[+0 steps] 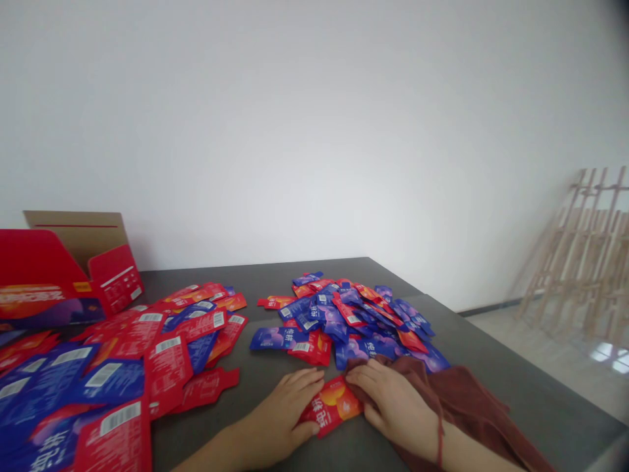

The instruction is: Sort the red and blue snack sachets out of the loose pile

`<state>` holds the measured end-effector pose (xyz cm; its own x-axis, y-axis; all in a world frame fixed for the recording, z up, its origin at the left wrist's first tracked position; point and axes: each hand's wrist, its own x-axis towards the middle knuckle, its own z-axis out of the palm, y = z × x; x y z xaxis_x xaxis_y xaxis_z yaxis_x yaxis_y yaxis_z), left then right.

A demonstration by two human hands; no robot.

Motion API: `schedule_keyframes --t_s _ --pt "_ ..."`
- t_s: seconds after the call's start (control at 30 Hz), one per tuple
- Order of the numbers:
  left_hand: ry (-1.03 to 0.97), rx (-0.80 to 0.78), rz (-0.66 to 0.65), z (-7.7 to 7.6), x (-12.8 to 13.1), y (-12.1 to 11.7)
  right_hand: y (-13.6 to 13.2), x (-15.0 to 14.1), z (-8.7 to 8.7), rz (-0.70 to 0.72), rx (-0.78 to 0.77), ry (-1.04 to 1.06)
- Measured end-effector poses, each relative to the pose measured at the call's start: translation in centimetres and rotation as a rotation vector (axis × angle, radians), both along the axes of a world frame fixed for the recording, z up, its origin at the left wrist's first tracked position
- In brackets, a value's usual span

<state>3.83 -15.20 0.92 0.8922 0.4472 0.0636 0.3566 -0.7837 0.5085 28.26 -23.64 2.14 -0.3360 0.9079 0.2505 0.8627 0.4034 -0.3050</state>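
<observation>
With forearms (223,449) angled inward, held a red packet (335,405) flat on the surface (491,347) between left hand (282,416), pinching its left end, and right hand (396,401), curled around brown cloth (472,401).

plain indoor workroom, exact kind unclear: white wall (314,144) behind surface's (474,344) far edge, wooden frames (587,259) beyond right edge, pale floor (498,322).

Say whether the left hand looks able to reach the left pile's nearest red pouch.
Likely yes: a strip of dark tabletop separates the left hand from that red pouch, though the hand touches a red-and-orange pouch.
</observation>
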Motion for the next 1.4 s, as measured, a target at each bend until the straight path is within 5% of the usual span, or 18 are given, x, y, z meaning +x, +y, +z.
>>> schedule_keyframes --t_s 0.2,0.37,0.5,0.7,0.87,1.03,1.2,1.4 --pt "-0.012 0.010 -0.023 0.1 0.3 0.0 -0.1 -2.1 -1.4 -0.054 0.052 -0.044" --pt "-0.052 0.033 -0.041 -0.4 0.3 0.1 0.0 -5.4 -1.1 0.227 0.004 -0.090" --pt "-0.024 0.036 -0.037 -0.6 0.0 0.3 -1.0 -3.4 0.1 0.360 0.011 -0.064" --pt "0.000 0.040 -0.044 -0.6 -0.2 0.5 -2.6 1.0 0.3 0.169 0.015 -0.007" --pt "-0.008 0.035 -0.045 -0.9 -0.2 0.6 -1.0 -1.4 -1.0 0.025 0.063 0.053" --pt "-0.012 0.035 -0.023 -0.8 -0.4 0.6 -0.5 -3.4 -1.3 0.121 0.026 0.012" --pt "-0.031 0.052 -0.022 -0.7 -0.4 0.4 -2.9 -0.5 -0.2 0.230 -0.114 -0.003" --pt "-0.021 0.059 -0.024 -1.2 -0.3 0.6 -2.5 0.8 1.1 -0.091 -0.033 0.073"
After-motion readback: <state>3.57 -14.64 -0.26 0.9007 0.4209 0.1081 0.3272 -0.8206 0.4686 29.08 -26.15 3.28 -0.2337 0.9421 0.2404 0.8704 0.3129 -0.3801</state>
